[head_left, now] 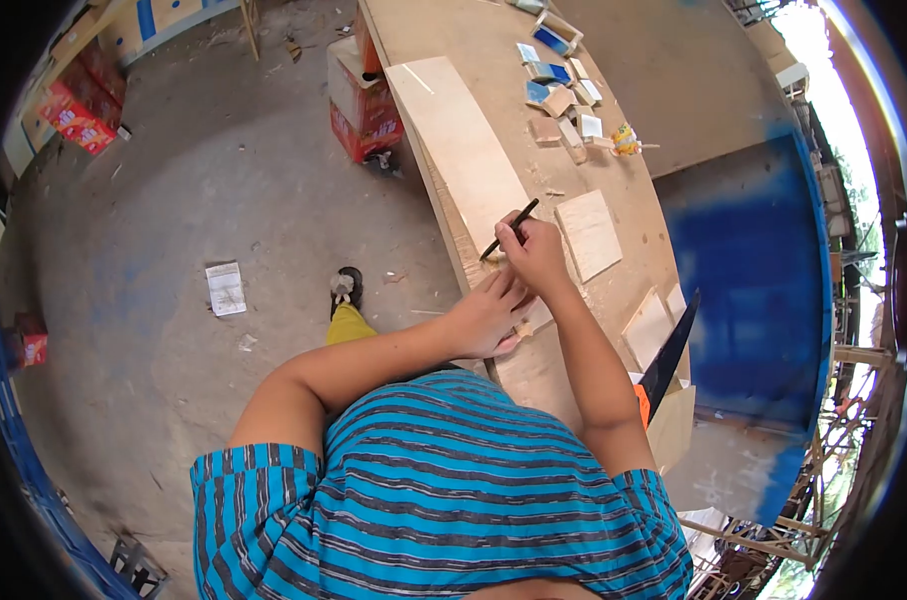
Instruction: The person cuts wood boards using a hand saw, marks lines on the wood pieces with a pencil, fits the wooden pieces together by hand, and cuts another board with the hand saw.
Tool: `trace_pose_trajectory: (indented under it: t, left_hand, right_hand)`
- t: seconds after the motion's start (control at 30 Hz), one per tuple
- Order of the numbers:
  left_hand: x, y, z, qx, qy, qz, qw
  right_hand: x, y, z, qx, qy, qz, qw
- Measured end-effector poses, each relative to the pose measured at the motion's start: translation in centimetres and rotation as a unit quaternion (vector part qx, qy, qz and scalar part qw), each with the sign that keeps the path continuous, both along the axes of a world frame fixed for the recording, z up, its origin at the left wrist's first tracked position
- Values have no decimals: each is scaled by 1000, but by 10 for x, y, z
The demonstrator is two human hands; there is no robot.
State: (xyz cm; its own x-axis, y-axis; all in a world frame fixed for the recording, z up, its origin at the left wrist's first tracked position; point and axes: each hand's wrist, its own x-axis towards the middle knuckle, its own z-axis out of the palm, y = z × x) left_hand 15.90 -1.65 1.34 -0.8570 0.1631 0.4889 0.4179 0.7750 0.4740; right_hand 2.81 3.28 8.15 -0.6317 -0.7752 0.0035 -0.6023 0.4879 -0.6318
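Observation:
A black pen (514, 227) is gripped in my right hand (534, 255), its tip touching the near part of a long pale board (464, 140). Just below it, my left hand (489, 318) lies over the board's near end, fingers bent and close to my right hand. What lies beneath the left fingers is largely hidden. A square wooden piece (589, 235) rests on the workbench (629, 185), right of my right hand. Farther right, a saw (669, 355) with a dark blade and orange handle lies beside another flat wooden piece (648, 328).
Small wooden blocks (559, 100), some blue or white, lie at the bench's far side near a yellow packet (626, 139). Red cartons (366, 115) stand left of the bench. A paper (226, 288) lies on the floor. A blue panel (744, 280) is at right.

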Motion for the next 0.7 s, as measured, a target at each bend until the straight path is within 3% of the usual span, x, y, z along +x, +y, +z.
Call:
trace_pose_trajectory:
  t: [0.17, 0.37, 0.47, 0.57, 0.63, 0.7]
  left_hand:
    - [1, 2, -1, -10, 12, 12, 1000]
    - [-1, 2, -4, -8, -4, 4, 1000]
    - [-1, 2, -4, 1, 1, 0, 1000]
    - [-1, 1, -2, 1, 12, -1, 1000]
    - [-1, -1, 1, -6, 11, -3, 1000]
    - [0, -2, 4, -16, 0, -4, 1000]
  right_hand:
    - [-14, 1, -14, -134, -74, -31, 988]
    - [-10, 2, -10, -84, -2, 10, 996]
    - [-9, 4, -10, -69, -30, 4, 997]
    - [-8, 6, -10, -50, 33, 10, 998]
    - [-21, 13, -4, -15, 189, -32, 981]
    - [-45, 33, 5, -65, 156, -159, 973]
